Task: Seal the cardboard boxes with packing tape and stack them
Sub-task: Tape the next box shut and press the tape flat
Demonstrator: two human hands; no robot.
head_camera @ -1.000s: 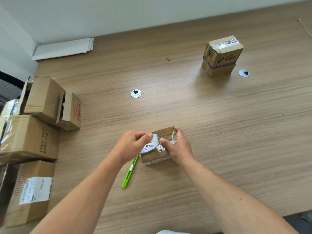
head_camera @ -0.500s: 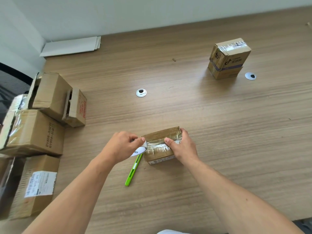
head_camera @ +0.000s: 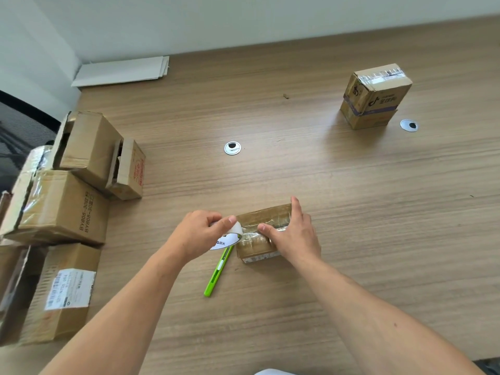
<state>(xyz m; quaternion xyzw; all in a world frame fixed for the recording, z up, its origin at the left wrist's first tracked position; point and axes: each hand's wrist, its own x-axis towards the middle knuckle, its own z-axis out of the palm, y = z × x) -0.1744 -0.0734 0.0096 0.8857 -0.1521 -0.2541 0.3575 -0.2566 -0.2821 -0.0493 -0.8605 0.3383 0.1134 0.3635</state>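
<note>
A small cardboard box (head_camera: 261, 220) lies on the wooden table (head_camera: 351, 212) near the front middle, with clear tape across its top. My left hand (head_camera: 200, 234) grips a roll of packing tape (head_camera: 230, 238) at the box's left edge. My right hand (head_camera: 292, 234) lies over the right part of the box, its thumb pressing on the taped top and its fingers reaching the far edge. At the far right stand two small boxes stacked, the upper one (head_camera: 378, 86) sealed with tape.
A green utility knife (head_camera: 217, 272) lies on the table just left of the box. Several larger cardboard boxes (head_camera: 62, 209) crowd the left edge. Two round cable grommets (head_camera: 232, 148) sit in the table. Flat white sheets (head_camera: 121, 71) lie at the back left.
My left hand has pulled the tape roll leftwards off the top of the box to its left edge. My right hand stays on the box, thumb now pressing the tape.
</note>
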